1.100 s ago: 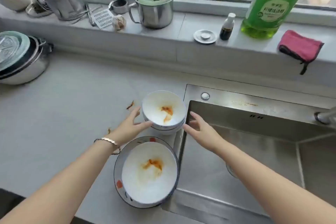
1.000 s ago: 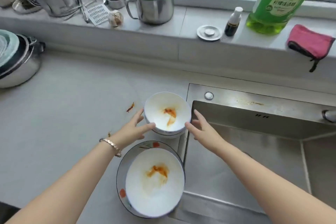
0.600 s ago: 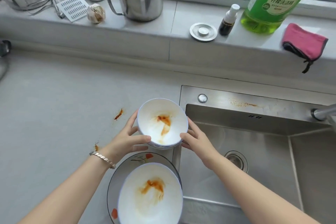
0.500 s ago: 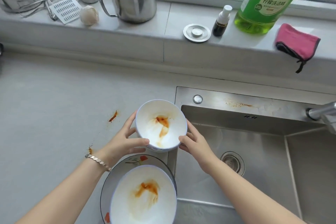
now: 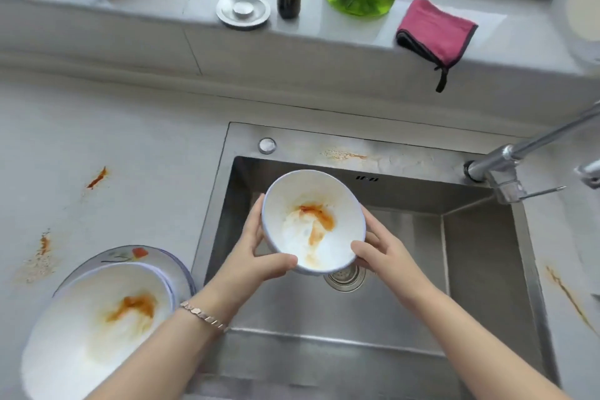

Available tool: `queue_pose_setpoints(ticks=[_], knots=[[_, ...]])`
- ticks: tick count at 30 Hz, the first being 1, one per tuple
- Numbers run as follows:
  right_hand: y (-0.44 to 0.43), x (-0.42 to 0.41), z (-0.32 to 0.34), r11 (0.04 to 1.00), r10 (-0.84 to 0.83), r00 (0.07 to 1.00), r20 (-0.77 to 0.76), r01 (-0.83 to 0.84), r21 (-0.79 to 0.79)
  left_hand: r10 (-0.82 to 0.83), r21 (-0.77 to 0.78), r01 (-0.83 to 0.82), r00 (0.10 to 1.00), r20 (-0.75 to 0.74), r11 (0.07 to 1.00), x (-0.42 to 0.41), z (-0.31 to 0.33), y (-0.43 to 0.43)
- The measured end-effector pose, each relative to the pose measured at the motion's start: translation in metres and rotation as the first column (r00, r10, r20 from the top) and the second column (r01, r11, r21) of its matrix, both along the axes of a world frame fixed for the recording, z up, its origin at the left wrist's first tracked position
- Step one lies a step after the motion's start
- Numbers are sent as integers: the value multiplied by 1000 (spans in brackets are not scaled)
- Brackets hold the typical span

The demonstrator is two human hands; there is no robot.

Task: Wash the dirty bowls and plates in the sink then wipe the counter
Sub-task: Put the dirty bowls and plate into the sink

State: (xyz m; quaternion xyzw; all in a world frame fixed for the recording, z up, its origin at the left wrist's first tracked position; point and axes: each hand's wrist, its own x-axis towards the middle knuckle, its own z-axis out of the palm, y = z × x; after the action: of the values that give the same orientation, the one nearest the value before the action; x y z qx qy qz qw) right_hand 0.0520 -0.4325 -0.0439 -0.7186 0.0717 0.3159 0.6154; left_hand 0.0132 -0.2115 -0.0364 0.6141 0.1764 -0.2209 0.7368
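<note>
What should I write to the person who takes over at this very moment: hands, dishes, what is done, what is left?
The left hand and the right hand both grip the small dirty bowl, held over the sink.
The larger dirty bowl sits on a plate on the counter, left of the sink.
Done: nothing washed yet.
Left: wash both bowls and the plate, then wipe the orange stains off the counter; pink cloth lies on the sill.

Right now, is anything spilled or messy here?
Yes. Orange sauce smears dirty the counter left of the sink, one streak lies right of it, and a stain marks its back ledge.
</note>
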Motion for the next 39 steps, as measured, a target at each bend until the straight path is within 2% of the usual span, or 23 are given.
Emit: queue_pose_setpoints(ticks=[6,14,17,21,26,28,30,32,33,36,39], knots=[[-37,10,-84,997,61,986,-152,-67,-28,96,-20,-101,984,-150,995,-12,-87,-45],[-10,25,-178,993,65,964,-258,-88,-77,154,26,-153,946,-284,988,-1,-166,-31],[-1,27,-191,999,27,960,-279,-31,-10,193,33,-191,946,-262,981,4,-176,-22],[14,35,-198,988,-87,951,-298,122,98,228,118,-207,951,-207,971,14,-184,-11],[48,42,-198,977,-171,946,-274,200,79,495,278,-446,858,-138,851,24,-153,-18],[65,42,-193,978,-183,949,-256,203,55,458,404,-360,871,-177,841,21,-137,-23],[77,40,-180,986,-166,957,-239,169,-9,351,506,-169,891,-289,846,13,-120,-25],[82,34,-157,987,-90,974,-205,60,-148,172,476,31,910,-377,879,3,-96,-25],[83,30,-143,966,-21,983,-181,-27,-259,69,419,100,926,-372,903,-3,-81,-23],[83,11,-99,815,169,980,-106,-199,-544,-120,323,187,969,-218,928,-22,-24,-5],[96,-14,-48,751,318,945,-73,-298,-589,-132,416,133,991,-33,900,-51,32,42]])
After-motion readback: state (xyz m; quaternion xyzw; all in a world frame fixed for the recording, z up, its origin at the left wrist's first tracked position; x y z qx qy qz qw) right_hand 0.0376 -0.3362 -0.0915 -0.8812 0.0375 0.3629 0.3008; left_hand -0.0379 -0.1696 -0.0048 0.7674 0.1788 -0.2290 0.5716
